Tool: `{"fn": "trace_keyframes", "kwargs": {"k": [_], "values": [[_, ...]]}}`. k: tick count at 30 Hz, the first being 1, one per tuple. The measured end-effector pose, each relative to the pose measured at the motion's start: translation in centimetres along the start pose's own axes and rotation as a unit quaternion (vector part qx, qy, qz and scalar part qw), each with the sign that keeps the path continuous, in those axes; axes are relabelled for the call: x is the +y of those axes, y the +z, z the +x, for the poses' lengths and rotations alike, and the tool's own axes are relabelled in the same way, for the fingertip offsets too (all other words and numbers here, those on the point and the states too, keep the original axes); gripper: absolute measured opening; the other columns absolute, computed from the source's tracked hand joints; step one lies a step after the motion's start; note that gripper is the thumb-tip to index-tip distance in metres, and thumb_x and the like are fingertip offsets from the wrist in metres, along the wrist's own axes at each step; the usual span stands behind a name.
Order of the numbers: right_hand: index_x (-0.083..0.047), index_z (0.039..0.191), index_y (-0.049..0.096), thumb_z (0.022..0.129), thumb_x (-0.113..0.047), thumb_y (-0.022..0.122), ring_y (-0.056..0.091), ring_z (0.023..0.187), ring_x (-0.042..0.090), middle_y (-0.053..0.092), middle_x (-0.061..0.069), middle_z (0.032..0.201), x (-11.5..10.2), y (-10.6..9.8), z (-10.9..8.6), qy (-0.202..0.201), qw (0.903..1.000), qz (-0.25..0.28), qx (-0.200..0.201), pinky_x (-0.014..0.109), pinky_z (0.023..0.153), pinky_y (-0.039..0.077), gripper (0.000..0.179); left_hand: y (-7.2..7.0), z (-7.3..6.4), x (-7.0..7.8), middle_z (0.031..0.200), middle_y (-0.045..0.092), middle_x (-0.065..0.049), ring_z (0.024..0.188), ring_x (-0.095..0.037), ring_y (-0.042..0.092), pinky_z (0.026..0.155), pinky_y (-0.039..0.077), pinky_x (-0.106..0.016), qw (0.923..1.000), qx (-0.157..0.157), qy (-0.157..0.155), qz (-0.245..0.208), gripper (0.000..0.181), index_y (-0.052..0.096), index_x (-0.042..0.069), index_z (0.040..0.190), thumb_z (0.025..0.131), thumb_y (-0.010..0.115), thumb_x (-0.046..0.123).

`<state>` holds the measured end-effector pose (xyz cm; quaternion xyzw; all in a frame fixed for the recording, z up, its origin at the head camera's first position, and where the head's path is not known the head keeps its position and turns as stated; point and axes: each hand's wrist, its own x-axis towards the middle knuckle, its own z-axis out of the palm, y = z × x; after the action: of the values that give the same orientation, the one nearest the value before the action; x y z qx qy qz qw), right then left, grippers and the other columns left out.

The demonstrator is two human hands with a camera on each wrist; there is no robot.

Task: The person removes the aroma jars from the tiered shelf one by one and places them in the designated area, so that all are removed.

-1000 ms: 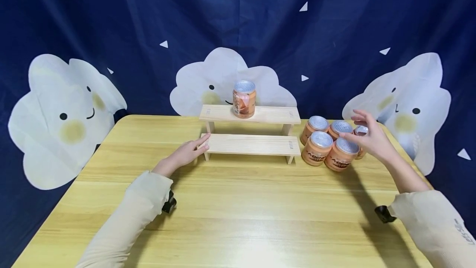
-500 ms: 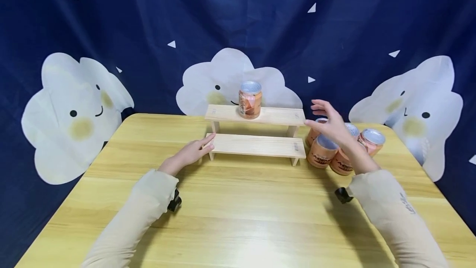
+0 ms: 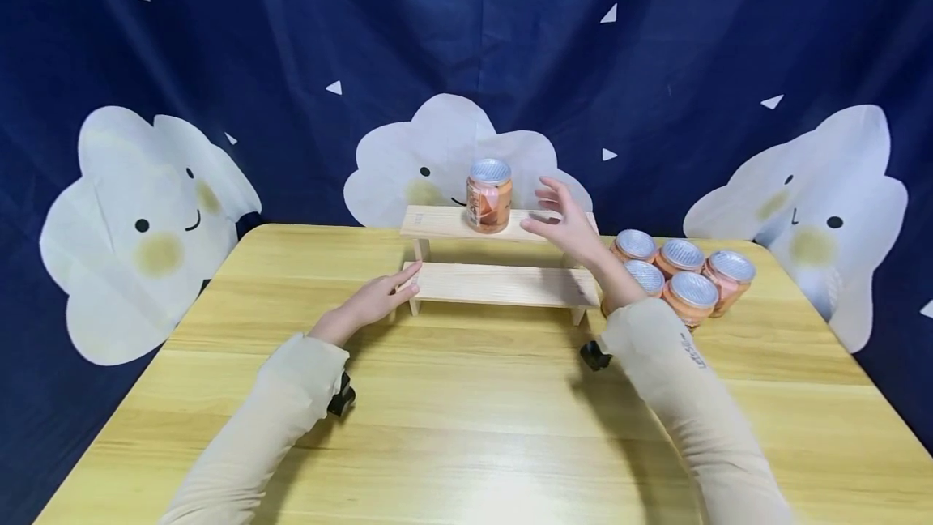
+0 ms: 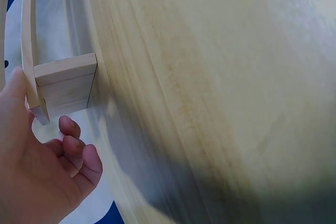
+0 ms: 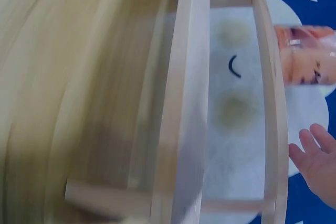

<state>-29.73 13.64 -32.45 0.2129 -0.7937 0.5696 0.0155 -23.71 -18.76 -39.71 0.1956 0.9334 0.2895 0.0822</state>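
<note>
A two-tier wooden display shelf stands at the back of the table in the head view. On its upper board sits an orange jar with a silvery lid, upright, left of the board's middle. My left hand holds the left end of the lower board; in the left wrist view that board's end lies between the fingers of the hand. Over the upper board's right part, my right hand is spread with nothing in it, a gap away from the jar. The right wrist view shows the jar beyond the fingertips.
Several similar jars are grouped on the table just right of the shelf, partly behind my right forearm. The wooden table extends in front. A dark blue curtain with clouds hangs behind.
My right hand has moved left from above the jar group to the upper board, near the single jar. My left hand stays at the shelf's left end. The view has shifted slightly.
</note>
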Motion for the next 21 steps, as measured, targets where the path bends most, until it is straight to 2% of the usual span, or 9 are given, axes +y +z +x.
{"fn": "trace_keyframes", "kwargs": {"k": [6,11,13,16,19,21], "values": [[-0.008,0.146,0.013,0.083,-0.011,0.065,0.026,0.132,0.035,0.026,0.021,0.144,-0.9,2.2,1.6,0.007,1.0,-0.006,-0.001,0.051,0.106,0.023,0.082,0.1,0.1,0.1,0.142,0.032,-0.019,0.127,-0.039,0.034,0.104,0.025,-0.051,1.0,-0.001,-0.003,-0.002,0.056,0.021,0.011,0.146,0.098,0.038,0.035],[-0.007,0.146,0.007,0.081,-0.007,0.065,0.03,0.13,0.033,0.029,0.021,0.142,-1.4,3.8,2.9,-0.002,0.9999,0.014,0.008,0.049,0.104,0.028,0.087,0.1,0.0,0.1,0.142,0.033,-0.019,0.126,-0.039,0.035,0.104,0.026,-0.05,1.0,-0.001,-0.002,0.004,0.057,0.021,0.01,0.146,0.098,0.038,0.036],[-0.005,0.146,0.008,0.081,-0.007,0.067,0.035,0.125,0.034,0.033,0.022,0.138,-1.5,4.4,3.3,-0.01,0.9997,0.012,0.02,0.047,0.101,0.032,0.087,0.2,0.0,0.0,0.142,0.033,-0.019,0.126,-0.039,0.035,0.104,0.026,-0.05,1.0,-0.001,-0.001,0.004,0.057,0.021,0.009,0.146,0.098,0.037,0.036],[-0.003,0.144,0.015,0.078,-0.013,0.07,0.042,0.115,0.033,0.039,0.023,0.132,-1.6,4.9,3.6,-0.023,0.9984,-0.019,0.047,0.044,0.095,0.037,0.087,0.2,0.0,0.0,0.143,0.031,-0.019,0.127,-0.039,0.034,0.104,0.025,-0.051,1.0,-0.002,-0.003,0.001,0.057,0.02,0.01,0.146,0.098,0.037,0.037],[-0.004,0.142,0.021,0.075,-0.017,0.074,0.045,0.108,0.03,0.043,0.021,0.127,-1.9,5.0,3.4,-0.026,0.9955,-0.059,0.07,0.041,0.09,0.039,0.086,0.1,-0.1,0.1,0.143,0.032,-0.019,0.127,-0.039,0.034,0.104,0.025,-0.05,1.0,-0.001,-0.002,-0.001,0.057,0.021,0.011,0.146,0.098,0.037,0.037],[-0.003,0.141,0.024,0.074,-0.018,0.075,0.045,0.105,0.029,0.043,0.02,0.126,-2.0,4.9,3.3,-0.028,0.9946,-0.067,0.074,0.04,0.088,0.04,0.085,0.0,-0.1,0.1,0.143,0.032,-0.019,0.127,-0.039,0.034,0.104,0.025,-0.05,1.0,-0.001,0.0,0.002,0.056,0.021,0.01,0.146,0.099,0.037,0.036]]}}
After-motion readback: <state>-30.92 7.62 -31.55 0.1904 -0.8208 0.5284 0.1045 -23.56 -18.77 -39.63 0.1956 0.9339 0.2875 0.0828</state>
